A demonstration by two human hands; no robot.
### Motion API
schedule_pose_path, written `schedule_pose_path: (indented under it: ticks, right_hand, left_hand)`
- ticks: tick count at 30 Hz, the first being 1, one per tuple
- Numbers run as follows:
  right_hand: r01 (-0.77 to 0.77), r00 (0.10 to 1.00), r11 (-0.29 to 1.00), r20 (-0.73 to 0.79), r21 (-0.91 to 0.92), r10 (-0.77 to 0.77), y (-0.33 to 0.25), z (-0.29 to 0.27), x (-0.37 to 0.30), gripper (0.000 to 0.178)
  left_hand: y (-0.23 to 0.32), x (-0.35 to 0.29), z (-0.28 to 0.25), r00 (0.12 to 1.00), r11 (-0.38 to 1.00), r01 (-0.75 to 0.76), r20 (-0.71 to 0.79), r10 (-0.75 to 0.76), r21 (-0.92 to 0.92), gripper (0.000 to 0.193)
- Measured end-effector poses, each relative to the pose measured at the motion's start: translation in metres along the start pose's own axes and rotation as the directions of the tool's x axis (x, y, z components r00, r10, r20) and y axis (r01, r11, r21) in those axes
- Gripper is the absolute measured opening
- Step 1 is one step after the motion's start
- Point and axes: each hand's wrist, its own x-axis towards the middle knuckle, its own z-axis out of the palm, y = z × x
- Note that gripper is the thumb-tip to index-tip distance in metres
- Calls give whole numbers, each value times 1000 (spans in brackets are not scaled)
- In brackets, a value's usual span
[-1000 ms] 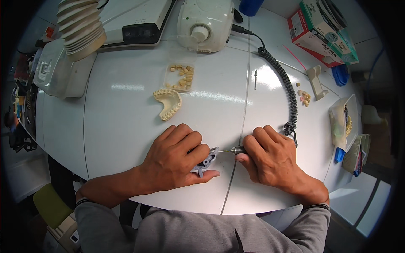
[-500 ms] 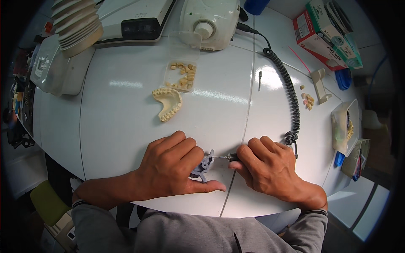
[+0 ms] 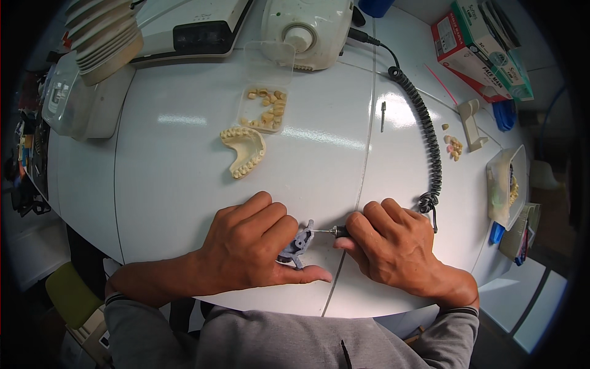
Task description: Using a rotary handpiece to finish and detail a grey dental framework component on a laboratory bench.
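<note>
My left hand [image 3: 252, 243] is closed on a small grey metal casting [image 3: 298, 245] with struts and a pierced frame, its thumb stretched out below the piece. A dark-ended rotary handpiece [image 3: 340, 231] is gripped in my right hand [image 3: 393, 243], most of its body hidden under the fingers. Its thin bur [image 3: 322, 230] points left, with the tip at the casting's upper right edge; whether it touches I cannot tell. Beyond my left hand lies a cream dental model [image 3: 244, 150] of an arch. Behind that, a clear box [image 3: 264, 126] holds several tooth-coloured crowns.
A coiled black cord [image 3: 430, 147] runs from a white control unit [image 3: 307, 31] toward my right hand. A loose bur [image 3: 383, 117], tooth pieces [image 3: 453, 147], a cream stand [image 3: 472, 125] and a plastic tub [image 3: 507, 187] lie right. A ribbed suction hose [image 3: 107, 43] hangs upper left.
Both hands keep nearly the same pose, bur tip still at the casting's edge. The view has shifted slightly, so the items on the right sit a little farther right.
</note>
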Motion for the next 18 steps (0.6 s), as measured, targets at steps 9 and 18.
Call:
schedule_pose_path:
  ticks: [9,18]
  right_hand:
    - [-26,1000,1000,7,11,26,-2,-1,1,37]
    - [-33,999,999,17,12,33,-3,-2,3,37]
  left_hand:
    - [1,-1,-1,1000,999,30,8,-30,-14,80]
    - [1,-2,0,999,999,49,13,-49,-19,78]
